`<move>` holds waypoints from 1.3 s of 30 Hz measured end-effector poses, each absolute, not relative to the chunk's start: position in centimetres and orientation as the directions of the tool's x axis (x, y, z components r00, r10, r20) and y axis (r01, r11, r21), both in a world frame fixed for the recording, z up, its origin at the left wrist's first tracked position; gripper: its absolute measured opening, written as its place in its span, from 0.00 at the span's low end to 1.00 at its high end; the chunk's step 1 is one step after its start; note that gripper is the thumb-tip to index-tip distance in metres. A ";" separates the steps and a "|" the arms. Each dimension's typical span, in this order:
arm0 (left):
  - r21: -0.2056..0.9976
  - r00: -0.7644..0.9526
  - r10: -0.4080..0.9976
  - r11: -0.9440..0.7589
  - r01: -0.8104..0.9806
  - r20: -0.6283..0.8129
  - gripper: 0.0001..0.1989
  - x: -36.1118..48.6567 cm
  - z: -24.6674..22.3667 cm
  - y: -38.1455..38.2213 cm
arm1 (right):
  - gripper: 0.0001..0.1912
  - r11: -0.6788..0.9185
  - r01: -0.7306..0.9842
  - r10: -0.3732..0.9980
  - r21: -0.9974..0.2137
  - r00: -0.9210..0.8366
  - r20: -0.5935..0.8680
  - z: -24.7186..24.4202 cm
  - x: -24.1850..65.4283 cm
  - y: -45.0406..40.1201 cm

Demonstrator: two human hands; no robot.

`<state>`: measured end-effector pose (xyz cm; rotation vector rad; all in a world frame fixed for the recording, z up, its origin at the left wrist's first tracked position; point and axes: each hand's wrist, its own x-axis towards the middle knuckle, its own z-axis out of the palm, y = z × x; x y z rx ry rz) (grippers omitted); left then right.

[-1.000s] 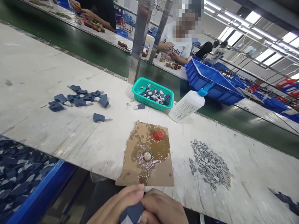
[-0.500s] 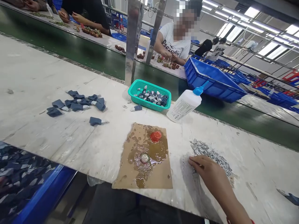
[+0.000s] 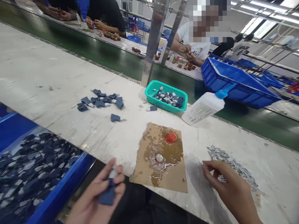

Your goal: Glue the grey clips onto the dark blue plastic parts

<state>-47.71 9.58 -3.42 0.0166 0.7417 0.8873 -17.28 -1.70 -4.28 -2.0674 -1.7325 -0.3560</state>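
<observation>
We pinch a blue cover [image 3: 106,195] in our left hand [image 3: 97,196]; our right hand [image 3: 230,188], grip closing, picks from the metal pieces [image 3: 235,168], next needing one piece isolated.

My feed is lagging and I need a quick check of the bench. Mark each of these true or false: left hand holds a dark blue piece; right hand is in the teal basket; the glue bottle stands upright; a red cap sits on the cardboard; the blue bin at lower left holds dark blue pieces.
1. The left hand holds a dark blue piece: true.
2. The right hand is in the teal basket: false, it rests at the pile of small grey metal parts.
3. The glue bottle stands upright: false, it lies tilted on its side.
4. A red cap sits on the cardboard: true.
5. The blue bin holds dark blue pieces: true.
</observation>
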 end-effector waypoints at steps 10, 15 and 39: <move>0.161 0.678 0.636 0.762 -0.627 -0.369 0.22 -44.5 -3.5 7.4 | 0.06 0.004 0.990 0.859 -0.139 0.067 0.508 -7.8 -19.7 -4.1; 0.091 0.656 0.611 0.758 -0.646 -0.443 0.24 -45.2 -3.8 7.8 | 0.06 -0.058 0.988 0.846 -0.146 0.126 0.518 -6.5 -19.7 -3.8; 0.193 0.522 0.697 0.672 -0.715 -0.491 0.12 -46.6 -6.1 8.4 | 0.03 0.075 0.983 0.887 -0.168 0.012 0.462 -4.5 -20.9 5.6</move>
